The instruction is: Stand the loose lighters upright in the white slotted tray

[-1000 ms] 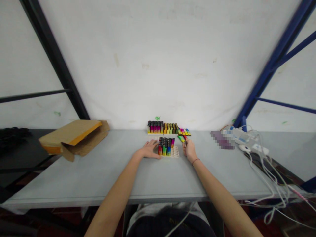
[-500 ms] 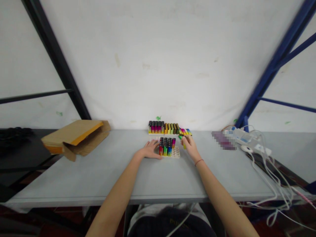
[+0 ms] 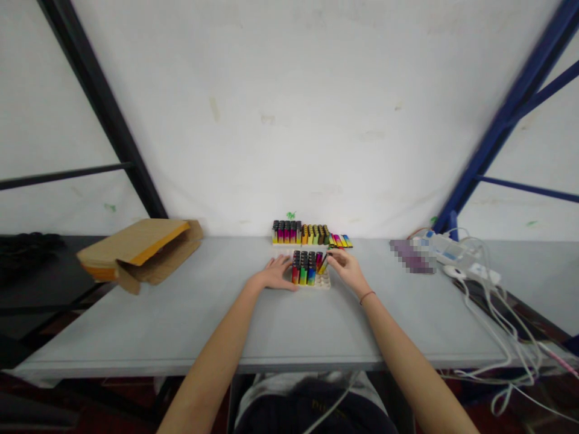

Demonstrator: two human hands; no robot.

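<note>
A pale tray (image 3: 322, 284) with round holes stands on the grey table, its left part filled with upright colourful lighters (image 3: 303, 272). My left hand (image 3: 274, 274) lies at the tray's left side, fingers spread, the thumb along its front edge. Between the fingertips of my right hand (image 3: 346, 268) is a lighter (image 3: 322, 265), tilted over the right part of the tray. Several holes at the front right show bare. Behind stand a block of purple-yellow lighters (image 3: 286, 232), a block of yellow and dark lighters (image 3: 315, 234), and a few loose lighters (image 3: 341, 241) lying flat.
An open cardboard box (image 3: 140, 250) lies at the left of the table (image 3: 217, 337). On the right are a blurred purple item (image 3: 412, 256), a power strip (image 3: 452, 250) and tangled white cables (image 3: 502, 325). A white wall (image 3: 289, 120) rises behind.
My right hand has moved left with the lighter, from beside the tray to above its right part; the lighter now leans over the holes. My left hand stays where it was.
</note>
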